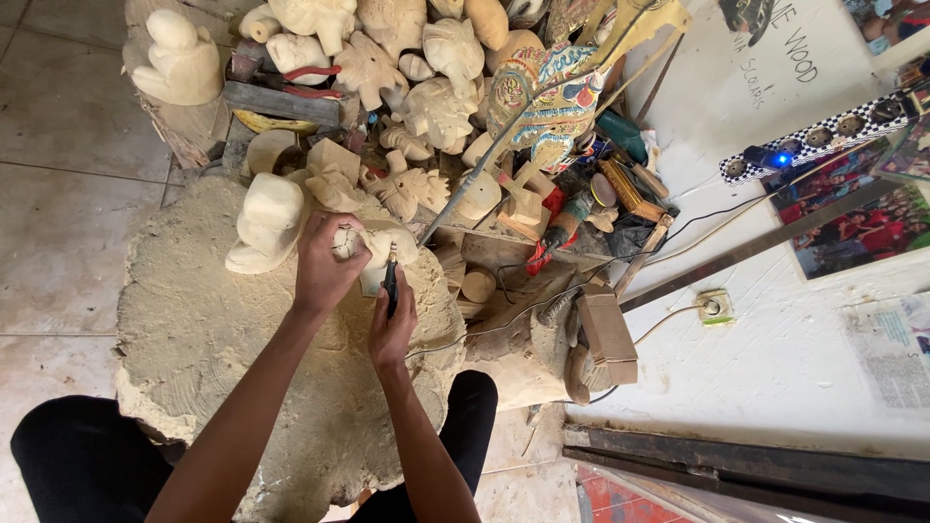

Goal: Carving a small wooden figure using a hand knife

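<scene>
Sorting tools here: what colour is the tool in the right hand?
Black, seen in the head view: the rotary tool in the right hand.

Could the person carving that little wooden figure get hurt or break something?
Maybe. The right hand works a black rotary tool right beside the left hand gripping the small wooden carving; a slip might nick those fingers. The tool's cord trails off the stump and might snag. The crowded unfinished carvings behind could get knocked over.
</scene>
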